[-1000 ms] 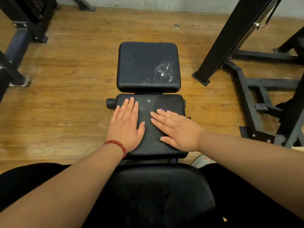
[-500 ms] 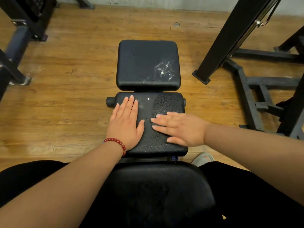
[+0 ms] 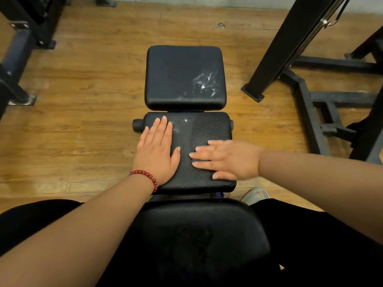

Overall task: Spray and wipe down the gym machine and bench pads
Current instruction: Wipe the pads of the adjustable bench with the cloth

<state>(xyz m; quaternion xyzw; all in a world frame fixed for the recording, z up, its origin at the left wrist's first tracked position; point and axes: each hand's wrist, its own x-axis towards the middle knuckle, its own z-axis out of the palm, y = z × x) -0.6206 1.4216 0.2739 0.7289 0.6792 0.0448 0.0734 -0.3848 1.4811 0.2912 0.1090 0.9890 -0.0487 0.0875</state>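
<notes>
Left hand (image 3: 156,151): lay flat on the middle pad (image 3: 209,129), fingers straight and together, gripping nothing.
Right hand (image 3: 230,160): also flat on that pad, fingers extended leftward, empty, slightly blurred.
Far pad (image 3: 165,79): wet spray patch (image 3: 204,83) on its right side.
Cloth: none seen.
Judgement: fetch a cloth and wipe in overlapping strokes out to the edges.

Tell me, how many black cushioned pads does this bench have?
3. The far pad, streaked with shiny marks, lies farthest away; the middle pad lies under the left hand and right hand; the near pad sits closest to the person. More may be hidden off-frame.
</notes>
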